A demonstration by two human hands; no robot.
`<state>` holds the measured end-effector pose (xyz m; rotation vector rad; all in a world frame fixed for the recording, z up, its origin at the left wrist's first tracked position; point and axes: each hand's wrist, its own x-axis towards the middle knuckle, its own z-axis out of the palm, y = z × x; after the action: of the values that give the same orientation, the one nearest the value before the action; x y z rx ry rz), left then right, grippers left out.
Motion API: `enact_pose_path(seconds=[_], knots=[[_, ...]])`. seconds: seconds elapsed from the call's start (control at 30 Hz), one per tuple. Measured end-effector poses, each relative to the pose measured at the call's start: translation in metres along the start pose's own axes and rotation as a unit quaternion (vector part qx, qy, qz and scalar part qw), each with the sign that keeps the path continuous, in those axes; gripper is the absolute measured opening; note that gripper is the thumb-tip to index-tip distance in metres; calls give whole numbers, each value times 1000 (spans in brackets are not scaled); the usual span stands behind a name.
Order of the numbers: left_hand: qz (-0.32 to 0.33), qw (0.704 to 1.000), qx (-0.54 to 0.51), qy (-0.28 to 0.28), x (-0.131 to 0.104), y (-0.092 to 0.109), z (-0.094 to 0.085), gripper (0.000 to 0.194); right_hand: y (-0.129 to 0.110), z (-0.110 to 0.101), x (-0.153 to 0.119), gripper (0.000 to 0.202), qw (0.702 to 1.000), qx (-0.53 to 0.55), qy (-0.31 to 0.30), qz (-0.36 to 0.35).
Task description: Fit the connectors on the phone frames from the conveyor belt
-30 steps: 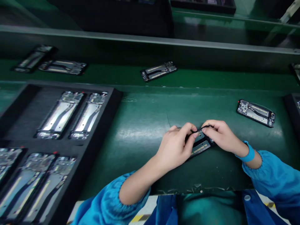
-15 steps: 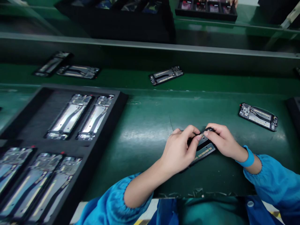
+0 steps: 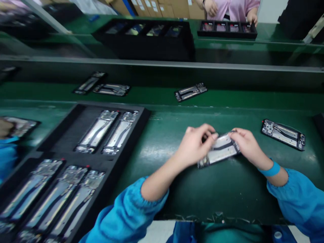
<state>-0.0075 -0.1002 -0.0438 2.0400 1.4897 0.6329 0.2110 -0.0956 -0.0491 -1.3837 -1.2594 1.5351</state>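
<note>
An opened phone frame (image 3: 223, 148), with a silvery inner plate and a dark flex cable across it, lies tilted over the green bench before me. My right hand (image 3: 245, 145) grips its right end between thumb and fingers. At its upper left edge, the thumb and forefinger of my left hand (image 3: 198, 143) are pinched together. Whatever sits between those fingertips is too small and blurred to name. Right of my hands lies another opened phone frame (image 3: 283, 134), with a thin wire along its far edge.
A black tray (image 3: 145, 118) with several opened phone frames stands at the left. More frames (image 3: 191, 91) lie on the strip behind. A co-worker's blue sleeve (image 3: 7, 153) is at the left edge. Beyond the rail are black trays (image 3: 226, 33) and a person in pink.
My left fingers have drawn back slightly from the right hand's fingertips, and the phone frame lies flatter, showing more of its plate. The view has shifted left and up; a co-worker's hand has appeared.
</note>
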Motion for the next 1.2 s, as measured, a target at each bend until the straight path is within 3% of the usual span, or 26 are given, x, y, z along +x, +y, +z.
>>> enact_pose_path(seconds=[0.07, 0.13, 0.17, 0.23, 0.37, 0.47, 0.57, 0.67, 0.73, 0.8, 0.87, 0.93, 1.0, 1.07, 1.13, 1.2], knots=[[-80, 990, 72, 88, 38, -38, -20, 36, -2, -11, 25, 25, 990, 97, 95, 26], [-138, 973, 114, 143, 73, -78, -43, 65, -4, -21, 47, 27, 972, 182, 133, 61], [-182, 963, 149, 135, 88, -95, -52, 81, -5, -25, 57, 24, 964, 216, 137, 70], [-195, 962, 156, 108, 110, -122, -65, 102, -7, -29, 70, 18, 953, 264, 137, 65], [-149, 972, 169, 66, 126, -141, -73, 99, -7, -26, 83, 5, 946, 288, 146, 29], [-135, 971, 190, 61, 127, -127, -76, 101, -4, -24, 86, 11, 959, 254, 123, 10], [-144, 965, 211, 60, 112, -94, -75, 106, 3, -24, 85, 20, 984, 153, 85, -24], [-163, 941, 290, 63, 69, -44, -57, 100, 7, -19, 76, 23, 994, -49, 61, -80], [-148, 927, 343, 20, 32, -13, -38, 98, 5, -13, 65, 27, 972, -204, 42, -108], [-88, 948, 299, -59, -1, 7, -21, 81, 0, -4, 54, 29, 935, -333, 27, -117], [-21, 966, 243, -83, -20, 13, -8, 59, -5, 1, 44, 29, 901, -416, 1, -123], [58, 975, 207, -49, -25, 8, 1, 49, -8, 2, 36, 30, 886, -440, -39, -140], [143, 973, 181, -26, -21, -1, 9, 56, -9, -5, 31, 20, 892, -421, -58, -154], [201, 966, 153, -51, -18, -7, 16, 62, -8, -18, 24, 26, 908, -387, -34, -159], [207, 965, 141, -72, -20, -6, 22, 57, -8, -33, 13, 39, 917, -367, 4, -158], [171, 973, 141, -63, -28, -2, 24, 51, -8, -44, -3, 40, 917, -371, 17, -144]])
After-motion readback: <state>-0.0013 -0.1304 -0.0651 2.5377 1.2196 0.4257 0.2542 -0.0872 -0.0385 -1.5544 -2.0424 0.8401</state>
